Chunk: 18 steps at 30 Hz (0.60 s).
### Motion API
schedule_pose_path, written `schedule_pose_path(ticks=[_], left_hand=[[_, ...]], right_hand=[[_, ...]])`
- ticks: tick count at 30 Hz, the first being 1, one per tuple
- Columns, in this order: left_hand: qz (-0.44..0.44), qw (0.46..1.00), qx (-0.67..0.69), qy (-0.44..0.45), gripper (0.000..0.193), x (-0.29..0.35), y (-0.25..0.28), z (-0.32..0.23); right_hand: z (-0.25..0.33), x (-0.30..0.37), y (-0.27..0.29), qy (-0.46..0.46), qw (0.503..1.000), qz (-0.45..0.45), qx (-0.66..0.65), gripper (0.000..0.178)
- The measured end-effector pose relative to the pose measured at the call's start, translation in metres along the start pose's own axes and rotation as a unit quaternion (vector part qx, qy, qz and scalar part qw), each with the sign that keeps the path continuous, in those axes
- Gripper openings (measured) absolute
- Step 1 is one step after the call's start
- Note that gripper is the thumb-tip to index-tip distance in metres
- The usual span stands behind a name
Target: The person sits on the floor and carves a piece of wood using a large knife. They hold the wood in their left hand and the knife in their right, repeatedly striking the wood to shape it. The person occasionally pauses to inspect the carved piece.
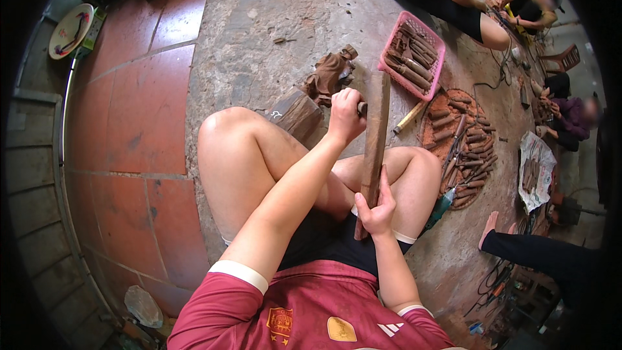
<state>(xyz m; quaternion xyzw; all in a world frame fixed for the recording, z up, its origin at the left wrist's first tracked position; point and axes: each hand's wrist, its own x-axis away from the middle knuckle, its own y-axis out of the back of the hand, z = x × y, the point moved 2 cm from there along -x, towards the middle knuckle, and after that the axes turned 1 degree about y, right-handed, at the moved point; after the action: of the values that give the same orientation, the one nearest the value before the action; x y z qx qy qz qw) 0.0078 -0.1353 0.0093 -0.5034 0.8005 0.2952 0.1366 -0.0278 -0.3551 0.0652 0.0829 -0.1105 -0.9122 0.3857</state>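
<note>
My left hand (348, 115) is closed in a fist around a dark, round-ended piece (362, 109), perhaps a tool handle; most of it is hidden by the fingers. My right hand (377, 209) grips the lower part of a long brown wooden bar (376, 129), thumb on its near face. The bar stands lengthwise between my knees, its far end near the pink basket. My left fist is right beside the bar's upper left edge; whether they touch I cannot tell. Below that fist lies a dark wooden block (297, 115), with a crumpled brown cloth (329, 79) behind it.
A pink basket (428, 95) of wooden-handled tools stands ahead on the right. Near my right knee, several more lie on a round reddish mat (431, 149), beside a green power tool (442, 207). Co-workers sit at the right, one bare foot (489, 230) close by. Cables (502, 71) cross the floor.
</note>
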Motion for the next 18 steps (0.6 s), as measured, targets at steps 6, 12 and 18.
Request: schedule_pose_path(ticks=[6,12,18], left_hand=[[-0.021,1.000,0.022,-0.007,0.022,-0.003,0.003,-0.007],[-0.028,0.999,0.030,-0.001,0.024,-0.006,0.003,-0.002],[-0.059,0.997,0.047,0.013,0.024,-0.004,0.004,0.006]], right_hand=[[0.003,0.001,0.001,0.004,0.999,0.003,0.036,0.080],[0.012,0.000,0.002,0.041,0.994,0.003,0.105,0.079],[0.010,0.003,0.001,0.121,0.973,0.013,0.198,0.078]])
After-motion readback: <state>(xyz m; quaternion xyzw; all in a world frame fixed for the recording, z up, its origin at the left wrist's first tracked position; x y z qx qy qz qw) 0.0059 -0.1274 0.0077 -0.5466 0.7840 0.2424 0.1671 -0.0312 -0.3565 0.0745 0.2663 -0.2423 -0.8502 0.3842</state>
